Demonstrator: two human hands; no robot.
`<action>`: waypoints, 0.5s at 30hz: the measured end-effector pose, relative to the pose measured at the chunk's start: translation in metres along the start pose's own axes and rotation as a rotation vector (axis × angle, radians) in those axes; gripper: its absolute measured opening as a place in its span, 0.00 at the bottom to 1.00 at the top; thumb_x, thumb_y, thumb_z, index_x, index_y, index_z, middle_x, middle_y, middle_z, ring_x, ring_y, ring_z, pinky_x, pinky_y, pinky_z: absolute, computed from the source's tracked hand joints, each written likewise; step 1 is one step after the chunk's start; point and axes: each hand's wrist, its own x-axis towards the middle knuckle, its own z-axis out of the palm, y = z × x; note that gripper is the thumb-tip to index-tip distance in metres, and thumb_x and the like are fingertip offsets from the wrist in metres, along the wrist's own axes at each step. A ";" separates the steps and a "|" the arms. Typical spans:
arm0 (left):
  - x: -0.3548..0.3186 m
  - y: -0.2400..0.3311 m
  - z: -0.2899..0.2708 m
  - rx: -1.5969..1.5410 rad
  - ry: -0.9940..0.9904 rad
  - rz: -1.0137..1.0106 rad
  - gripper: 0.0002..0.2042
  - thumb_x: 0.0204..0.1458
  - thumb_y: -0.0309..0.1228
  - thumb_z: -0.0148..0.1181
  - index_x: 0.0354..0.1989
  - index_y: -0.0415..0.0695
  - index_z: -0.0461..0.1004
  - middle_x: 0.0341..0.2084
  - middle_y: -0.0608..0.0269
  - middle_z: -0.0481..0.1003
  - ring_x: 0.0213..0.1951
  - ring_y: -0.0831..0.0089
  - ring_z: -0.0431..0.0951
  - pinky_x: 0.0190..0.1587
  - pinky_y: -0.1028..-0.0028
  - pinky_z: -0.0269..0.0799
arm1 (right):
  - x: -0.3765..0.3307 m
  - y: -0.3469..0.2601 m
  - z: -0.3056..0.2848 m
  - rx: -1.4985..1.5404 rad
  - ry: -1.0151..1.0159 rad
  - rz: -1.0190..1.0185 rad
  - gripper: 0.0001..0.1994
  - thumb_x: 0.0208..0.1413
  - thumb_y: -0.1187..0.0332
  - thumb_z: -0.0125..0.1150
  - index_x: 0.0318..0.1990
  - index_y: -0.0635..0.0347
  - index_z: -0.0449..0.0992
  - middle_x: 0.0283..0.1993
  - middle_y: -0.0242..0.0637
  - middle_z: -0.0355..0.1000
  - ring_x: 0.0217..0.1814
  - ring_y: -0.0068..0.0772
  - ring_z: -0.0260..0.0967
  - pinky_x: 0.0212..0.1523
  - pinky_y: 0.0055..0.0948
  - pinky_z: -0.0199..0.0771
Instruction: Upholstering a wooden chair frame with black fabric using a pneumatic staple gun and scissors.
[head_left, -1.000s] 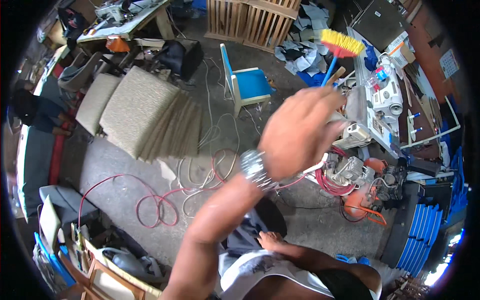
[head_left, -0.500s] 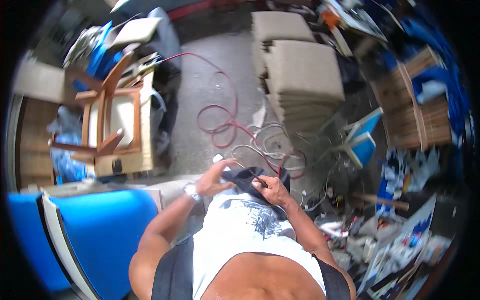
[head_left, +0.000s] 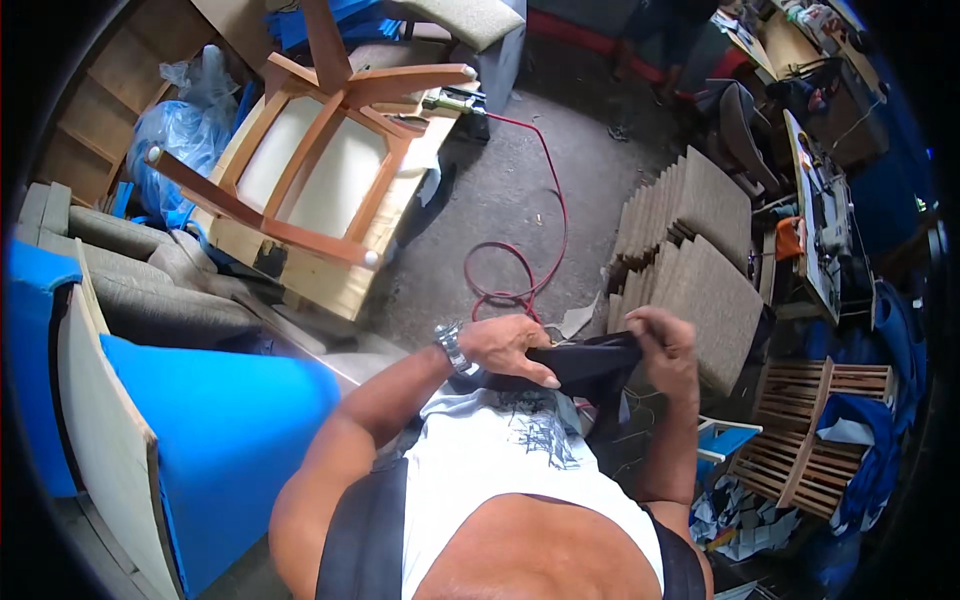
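Note:
A black cloth [head_left: 590,362] is stretched between my two hands in front of my waist, below the white shirt's printed front. My left hand [head_left: 503,348], with a metal watch on its wrist, has the cloth's left end between thumb and fingers. Held a little higher, my right hand [head_left: 665,350] is closed on the cloth's right end, fingers curled over its upper edge. The lower folds of the cloth hang beside the shirt and are partly hidden.
An upturned wooden chair [head_left: 310,160] lies on a workbench [head_left: 345,285] at the left. Blue padded panels [head_left: 225,430] stand near my left arm. A red hose [head_left: 562,200] loops over the floor. Beige cushions [head_left: 705,300] are stacked at the right, near slatted wooden frames [head_left: 815,425]. Someone stands far back.
My view has swung to the right. My right hand has moved away from the left and up, drawing the black cloth out wider; my left hand has come onto its other end.

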 end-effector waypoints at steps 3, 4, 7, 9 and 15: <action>0.010 -0.017 -0.024 -0.035 -0.086 -0.155 0.24 0.48 0.51 0.65 0.32 0.36 0.78 0.21 0.52 0.75 0.25 0.66 0.76 0.30 0.65 0.69 | 0.052 0.030 -0.031 0.032 0.277 -0.047 0.05 0.64 0.73 0.56 0.43 0.61 0.77 0.35 0.26 0.72 0.34 0.16 0.64 0.37 0.19 0.66; 0.014 -0.028 -0.028 -0.020 -0.065 -0.190 0.23 0.48 0.49 0.64 0.34 0.36 0.79 0.21 0.52 0.76 0.25 0.64 0.77 0.31 0.65 0.70 | 0.072 0.043 -0.040 -0.009 0.369 -0.084 0.06 0.65 0.71 0.56 0.44 0.62 0.76 0.36 0.26 0.72 0.35 0.16 0.64 0.38 0.19 0.65; 0.025 -0.042 -0.031 0.078 -0.030 -0.318 0.18 0.46 0.42 0.66 0.39 0.40 0.80 0.30 0.52 0.79 0.33 0.60 0.79 0.37 0.64 0.72 | 0.120 0.063 -0.052 -0.102 0.567 -0.077 0.05 0.66 0.72 0.54 0.41 0.63 0.75 0.35 0.27 0.72 0.38 0.16 0.65 0.41 0.19 0.67; 0.045 -0.037 -0.053 0.445 0.485 -0.274 0.17 0.44 0.38 0.69 0.39 0.41 0.79 0.44 0.52 0.76 0.46 0.58 0.77 0.42 0.63 0.73 | 0.173 0.082 -0.055 -0.106 0.588 -0.199 0.06 0.67 0.72 0.53 0.41 0.63 0.76 0.35 0.25 0.71 0.38 0.16 0.65 0.41 0.19 0.67; 0.082 -0.027 -0.155 0.018 0.925 0.029 0.19 0.46 0.38 0.70 0.40 0.36 0.75 0.47 0.53 0.73 0.52 0.60 0.73 0.56 0.67 0.66 | 0.328 0.168 -0.046 0.149 0.413 -0.023 0.09 0.67 0.65 0.54 0.45 0.61 0.77 0.32 0.24 0.70 0.31 0.14 0.61 0.33 0.17 0.64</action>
